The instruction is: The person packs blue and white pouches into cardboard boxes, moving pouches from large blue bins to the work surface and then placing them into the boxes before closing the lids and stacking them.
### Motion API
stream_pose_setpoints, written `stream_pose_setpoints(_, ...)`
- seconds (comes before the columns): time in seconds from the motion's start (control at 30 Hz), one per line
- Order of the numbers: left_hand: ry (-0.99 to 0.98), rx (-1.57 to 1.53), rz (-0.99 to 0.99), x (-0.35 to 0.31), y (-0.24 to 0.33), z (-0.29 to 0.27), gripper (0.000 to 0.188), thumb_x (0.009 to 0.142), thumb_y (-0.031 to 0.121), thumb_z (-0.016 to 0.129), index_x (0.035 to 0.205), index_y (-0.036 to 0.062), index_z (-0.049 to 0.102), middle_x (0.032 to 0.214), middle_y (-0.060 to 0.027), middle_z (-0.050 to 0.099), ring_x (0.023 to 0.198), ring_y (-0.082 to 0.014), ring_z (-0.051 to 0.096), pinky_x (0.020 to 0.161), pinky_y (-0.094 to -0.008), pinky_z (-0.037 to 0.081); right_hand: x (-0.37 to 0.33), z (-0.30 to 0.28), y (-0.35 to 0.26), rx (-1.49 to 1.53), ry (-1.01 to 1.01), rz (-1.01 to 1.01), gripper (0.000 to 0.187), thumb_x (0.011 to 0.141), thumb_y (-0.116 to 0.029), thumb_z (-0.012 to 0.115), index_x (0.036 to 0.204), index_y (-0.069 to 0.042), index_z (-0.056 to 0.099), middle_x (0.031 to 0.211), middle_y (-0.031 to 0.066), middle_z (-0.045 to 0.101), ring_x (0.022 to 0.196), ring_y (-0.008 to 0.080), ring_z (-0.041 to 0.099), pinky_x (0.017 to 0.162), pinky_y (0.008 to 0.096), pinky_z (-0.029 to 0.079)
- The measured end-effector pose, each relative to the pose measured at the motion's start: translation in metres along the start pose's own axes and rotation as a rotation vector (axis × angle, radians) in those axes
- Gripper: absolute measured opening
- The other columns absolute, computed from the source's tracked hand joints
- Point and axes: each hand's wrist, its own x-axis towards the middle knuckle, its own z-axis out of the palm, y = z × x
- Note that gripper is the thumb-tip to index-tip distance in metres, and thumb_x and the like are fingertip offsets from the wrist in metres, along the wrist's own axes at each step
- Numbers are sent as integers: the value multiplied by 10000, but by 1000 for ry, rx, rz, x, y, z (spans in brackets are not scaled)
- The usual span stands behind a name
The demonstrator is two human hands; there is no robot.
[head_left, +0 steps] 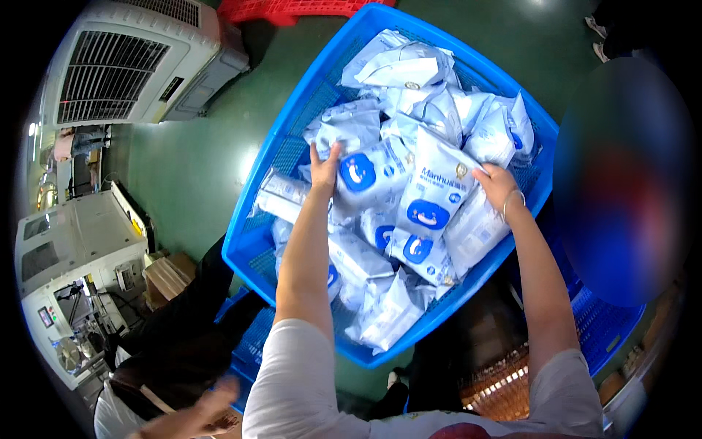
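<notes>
A large blue plastic basket in front of me is heaped with white soft packets with blue patches. My right hand, a bracelet at its wrist, is closed on the upper right corner of a white packet lying tilted on the heap. Towards the left side of the heap, my left hand rests with thumb and finger apart. It touches the packets between a crumpled white packet and a white packet with a round blue patch. Some of its fingers are hidden.
Another person's blurred hand is at the lower left. A white air cooler stands at the upper left, above a white machine and a cardboard box. A red pallet lies beyond the basket. A blue crate sits at the right.
</notes>
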Motion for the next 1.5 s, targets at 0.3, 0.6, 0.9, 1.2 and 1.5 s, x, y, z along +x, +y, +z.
stream_pose_setpoints(0.3, -29, 350, 127, 1, 38, 5, 433, 820, 382, 555, 1054, 19, 575, 987, -243, 602, 952, -371, 571, 804, -400, 437, -3, 5, -6, 5, 124, -110, 375, 847, -354, 500, 953, -9, 603, 883, 220, 607, 818, 364, 572, 718, 384, 435)
stream_pose_setpoints(0.6, 186, 147, 178, -273, -1, -150, 361, 816, 165, 576, 1119, -23, 516, 868, -246, 607, 800, -365, 600, 714, -390, 458, -176, 38, -89, -338, 92, -439, 236, 824, -271, 552, 859, -41, 595, 779, 214, 576, 751, 408, 533, 648, 453, 417)
stream_pose_setpoints(0.9, 395, 229, -32, -639, -75, -376, 351, 838, 224, 579, 1114, 18, 511, 889, -191, 615, 825, -295, 597, 720, -388, 455, -407, 113, -185, -444, -182, -900, 192, 823, -152, 537, 763, 30, 547, 690, 239, 529, 661, 411, 498, 591, 446, 378)
stream_pose_setpoints(1.2, 1569, -337, -328, -1039, -205, -586, 267, 784, 227, 616, 898, -14, 604, 847, -135, 640, 779, -240, 613, 691, -354, 466, -795, 371, -326, -436, -1014, -1457, 223, 813, -202, 536, 811, 11, 600, 695, 204, 562, 644, 339, 549, 597, 373, 418)
stream_pose_setpoints(1.5, 2483, 93, -612, -1396, -426, -729, 648, 694, 103, 687, 1233, -14, 347, 1154, -166, 492, 968, -247, 520, 834, -348, 421, -1220, 558, -283, 104, -1700, -2024, 327, 760, -148, 566, 1068, -42, 540, 1058, 182, 531, 1012, 349, 493, 871, 386, 410)
